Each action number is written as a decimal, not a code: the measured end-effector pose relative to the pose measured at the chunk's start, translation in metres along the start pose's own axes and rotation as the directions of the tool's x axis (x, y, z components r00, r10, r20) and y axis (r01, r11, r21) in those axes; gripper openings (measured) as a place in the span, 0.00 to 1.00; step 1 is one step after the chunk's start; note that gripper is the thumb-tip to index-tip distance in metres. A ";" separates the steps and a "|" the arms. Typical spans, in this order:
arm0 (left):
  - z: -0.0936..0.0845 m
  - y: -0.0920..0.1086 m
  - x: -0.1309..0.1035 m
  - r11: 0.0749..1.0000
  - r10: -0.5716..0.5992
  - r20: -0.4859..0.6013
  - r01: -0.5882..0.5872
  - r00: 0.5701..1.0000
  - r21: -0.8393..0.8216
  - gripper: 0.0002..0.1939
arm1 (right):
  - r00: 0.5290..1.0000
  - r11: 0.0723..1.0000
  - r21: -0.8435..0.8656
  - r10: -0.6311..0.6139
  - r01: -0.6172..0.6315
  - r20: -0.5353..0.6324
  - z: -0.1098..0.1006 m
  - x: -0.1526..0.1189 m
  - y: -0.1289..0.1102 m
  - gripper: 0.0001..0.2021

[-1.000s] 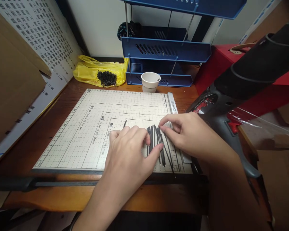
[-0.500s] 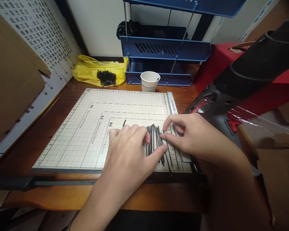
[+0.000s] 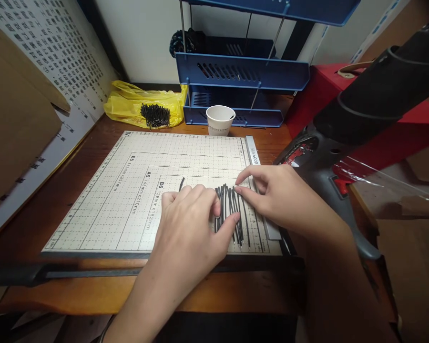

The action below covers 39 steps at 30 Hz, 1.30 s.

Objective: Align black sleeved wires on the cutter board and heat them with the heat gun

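Several thin black wires [image 3: 239, 209] with pale tips lie side by side on the gridded cutting board [image 3: 110, 190], near its right end. My left hand [image 3: 195, 216] rests over their left part, thumb and index finger apart with wires between them; its other fingers are curled. One black piece [image 3: 181, 184] sticks out beyond its knuckles. At the top right of the wires, my right hand [image 3: 271, 188] has its thumb and index fingertips close together at a wire's upper end. Whether that wire is pinched is hard to make out.
Behind the board stand a white cup [image 3: 219, 121], a yellow bag [image 3: 123, 105] with a bundle of short black wires [image 3: 155, 116], and a blue rack [image 3: 243, 71]. A dark handheld tool [image 3: 357, 109] leans at the right. The cutter handle [image 3: 17, 274] lies front left.
My right hand has moved up along the wires, and its thumb and index finger have come closer together. The lowest slanting wire has shifted up. My left thumb has drawn slightly back.
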State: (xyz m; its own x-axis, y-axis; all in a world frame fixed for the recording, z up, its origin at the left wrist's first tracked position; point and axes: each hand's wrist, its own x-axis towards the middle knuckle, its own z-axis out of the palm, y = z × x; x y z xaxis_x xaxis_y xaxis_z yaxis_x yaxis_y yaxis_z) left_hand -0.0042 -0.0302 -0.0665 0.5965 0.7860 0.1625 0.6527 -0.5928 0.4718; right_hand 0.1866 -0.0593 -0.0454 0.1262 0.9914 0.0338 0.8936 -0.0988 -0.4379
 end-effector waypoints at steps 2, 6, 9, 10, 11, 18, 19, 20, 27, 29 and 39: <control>0.000 0.000 0.000 1.000 0.000 0.009 0.000 1.000 -0.005 0.16 | 1.000 1.000 0.005 -0.006 0.006 -0.016 0.001 0.000 0.000 0.08; -0.001 0.001 0.001 1.000 -0.002 0.011 0.002 1.000 -0.015 0.15 | 1.000 0.999 0.032 -0.029 0.030 -0.007 0.003 0.000 0.000 0.10; 0.000 0.001 0.002 1.000 -0.008 -0.001 0.008 1.000 -0.018 0.15 | 0.999 0.998 0.049 -0.048 0.047 0.003 0.003 -0.001 -0.001 0.09; 0.000 0.001 0.002 1.000 -0.010 -0.001 0.010 1.000 -0.019 0.15 | 0.999 0.997 0.051 -0.051 0.050 0.006 0.002 -0.001 -0.001 0.09; 0.000 0.000 0.002 1.000 -0.010 0.001 0.010 1.000 -0.020 0.15 | 0.999 0.997 0.052 -0.052 0.052 0.009 0.002 -0.001 -0.001 0.08; 0.000 0.001 0.001 1.000 -0.016 0.002 0.016 1.000 -0.009 0.15 | 0.998 0.996 0.055 -0.066 0.066 -0.001 0.003 -0.001 -0.002 0.11; 0.000 0.001 0.001 1.000 -0.018 0.000 0.018 1.000 -0.011 0.15 | 0.998 0.996 0.057 -0.067 0.067 0.006 0.003 -0.001 -0.002 0.10; 0.000 0.001 0.001 1.000 -0.020 0.000 0.020 1.000 -0.014 0.15 | 0.998 0.996 0.058 -0.066 0.066 0.012 0.003 -0.001 -0.003 0.09; 0.002 0.000 0.002 0.999 -0.021 -0.012 0.021 1.000 -0.025 0.16 | 0.999 0.997 0.062 -0.051 0.051 0.005 0.002 0.000 -0.003 0.08; 0.002 0.000 0.001 1.000 -0.020 -0.014 0.019 1.000 -0.023 0.16 | 0.998 0.996 0.061 -0.058 0.058 0.011 0.003 0.000 -0.003 0.08; 0.001 -0.001 0.000 0.999 -0.011 -0.020 0.011 1.000 -0.030 0.12 | 0.996 0.995 0.055 -0.084 0.084 -0.003 0.004 -0.001 -0.003 0.11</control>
State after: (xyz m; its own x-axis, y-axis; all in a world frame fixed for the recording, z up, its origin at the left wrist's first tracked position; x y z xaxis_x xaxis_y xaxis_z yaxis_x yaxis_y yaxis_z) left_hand -0.0043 -0.0301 -0.0683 0.5795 0.7960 0.1749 0.6446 -0.5790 0.4993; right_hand 0.1822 -0.0597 -0.0480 0.0517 0.9960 0.0731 0.8758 -0.0100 -0.4825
